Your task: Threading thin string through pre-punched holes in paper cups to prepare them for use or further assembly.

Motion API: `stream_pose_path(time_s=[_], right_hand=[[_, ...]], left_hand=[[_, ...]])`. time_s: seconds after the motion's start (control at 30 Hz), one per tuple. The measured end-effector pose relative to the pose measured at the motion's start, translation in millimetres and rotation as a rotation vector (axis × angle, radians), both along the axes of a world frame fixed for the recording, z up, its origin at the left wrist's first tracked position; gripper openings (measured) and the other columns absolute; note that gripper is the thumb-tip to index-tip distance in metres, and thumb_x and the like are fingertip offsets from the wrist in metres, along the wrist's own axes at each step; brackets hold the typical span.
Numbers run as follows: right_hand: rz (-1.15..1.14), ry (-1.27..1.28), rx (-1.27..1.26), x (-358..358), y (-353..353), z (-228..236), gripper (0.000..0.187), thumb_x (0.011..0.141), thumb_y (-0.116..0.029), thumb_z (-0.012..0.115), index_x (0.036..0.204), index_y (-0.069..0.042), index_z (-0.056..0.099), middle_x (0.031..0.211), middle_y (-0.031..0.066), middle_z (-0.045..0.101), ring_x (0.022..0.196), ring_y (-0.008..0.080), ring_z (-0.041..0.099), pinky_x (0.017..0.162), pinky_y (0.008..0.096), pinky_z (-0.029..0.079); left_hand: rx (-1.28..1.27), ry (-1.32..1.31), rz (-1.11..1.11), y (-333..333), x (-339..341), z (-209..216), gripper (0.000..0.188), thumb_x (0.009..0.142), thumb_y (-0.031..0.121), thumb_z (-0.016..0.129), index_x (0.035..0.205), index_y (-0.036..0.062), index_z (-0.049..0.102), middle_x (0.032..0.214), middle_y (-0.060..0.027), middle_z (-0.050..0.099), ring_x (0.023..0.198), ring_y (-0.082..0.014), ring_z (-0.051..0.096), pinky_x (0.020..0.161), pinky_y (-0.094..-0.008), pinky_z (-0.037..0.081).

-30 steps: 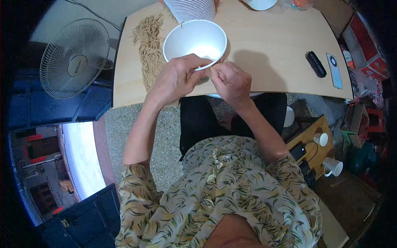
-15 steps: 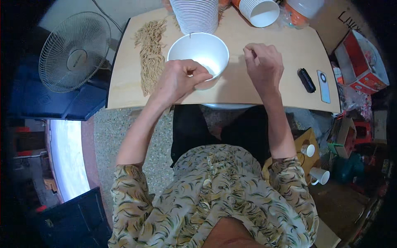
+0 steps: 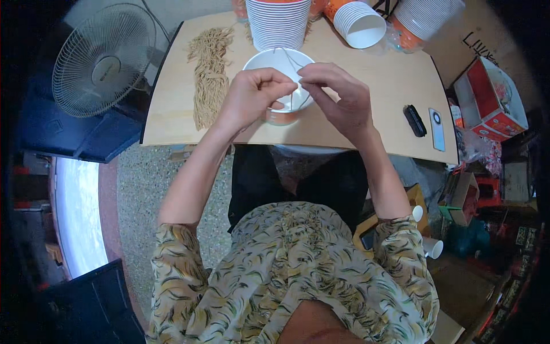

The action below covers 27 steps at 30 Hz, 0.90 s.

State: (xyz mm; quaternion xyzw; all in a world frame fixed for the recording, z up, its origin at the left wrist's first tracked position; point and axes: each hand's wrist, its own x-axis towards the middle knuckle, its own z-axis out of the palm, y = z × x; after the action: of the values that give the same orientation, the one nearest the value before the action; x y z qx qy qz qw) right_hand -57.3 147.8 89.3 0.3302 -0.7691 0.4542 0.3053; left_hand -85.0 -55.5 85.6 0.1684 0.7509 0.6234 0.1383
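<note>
The step in hand appears to be working a thin cord [image 3: 291,103] at the rim of a white paper bucket [image 3: 278,64]. The bucket is standing near the front edge of the tabletop [image 3: 395,86], mouth up, directly beneath both hands. The left hand [image 3: 255,94] is holding a thumb-and-forefinger grip on the cord above the near part of the mouth. The right hand [image 3: 344,103] is meeting it fingertip to fingertip, its grip apparently pinching the length of cord that is running up to the far rim; the exact contact point is partly hidden. Whether the cord is passing through a hole there is too small to tell.

In judgement, the next move is calling for both grips to keep the strand under light, even tension, without drawing the bucket wall inward or tipping it.

Surroundings: a tall stack of paper buckets [image 3: 279,26] is standing just behind the bucket, limiting clearance at the far rim. A bundle of tan cords [image 3: 212,74] is lying left of the left hand, where a sleeve or wrist could be snagging loose strands. Another stack is lying on its side [image 3: 366,30] farther back on the right, its open end facing the wearer. A black case [image 3: 415,121] and a pale smartphone [image 3: 437,129] are resting at the right edge, well apart from the work. A fan [image 3: 106,60] is standing beyond the left edge, not obstructing either arm.
</note>
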Motion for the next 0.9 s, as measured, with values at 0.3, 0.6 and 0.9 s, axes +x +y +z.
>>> stream_pose_path(time_s=[0.3,0.6,0.9], right_hand=[[0.123,-0.025,0.143,-16,-11,22,0.024,0.087,0.004,0.057,0.109,-0.002,0.066,0.104,0.0146,0.069,0.097,0.0252,0.069,0.084,0.0326,0.056],[0.118,-0.69,0.021,-37,11,6,0.025,0.098,-0.004,0.051,0.117,0.004,0.065,0.106,0.0072,0.07,0.095,0.0139,0.065,0.087,0.0273,0.052],[-0.075,-0.59,-0.027,7,15,13,0.025,0.102,-0.012,0.052,0.115,0.002,0.066,0.094,0.0034,0.07,0.079,0.0088,0.061,0.075,0.0237,0.052]], left_hand=[[0.292,-0.245,-0.182,9,-1,-5,0.02,0.1,0.019,0.057,0.105,-0.0007,0.061,0.095,-0.0112,0.07,0.083,-0.0159,0.069,0.075,-0.0274,0.057],[0.363,-0.351,-0.161,4,0,-11,0.027,0.101,0.023,0.057,0.112,-0.0005,0.066,0.089,-0.0047,0.067,0.077,-0.0069,0.061,0.07,-0.0204,0.051],[0.384,-0.316,-0.17,4,0,-13,0.021,0.099,0.012,0.056,0.111,-0.0029,0.064,0.093,-0.0083,0.068,0.082,-0.0103,0.065,0.076,-0.0214,0.054]])
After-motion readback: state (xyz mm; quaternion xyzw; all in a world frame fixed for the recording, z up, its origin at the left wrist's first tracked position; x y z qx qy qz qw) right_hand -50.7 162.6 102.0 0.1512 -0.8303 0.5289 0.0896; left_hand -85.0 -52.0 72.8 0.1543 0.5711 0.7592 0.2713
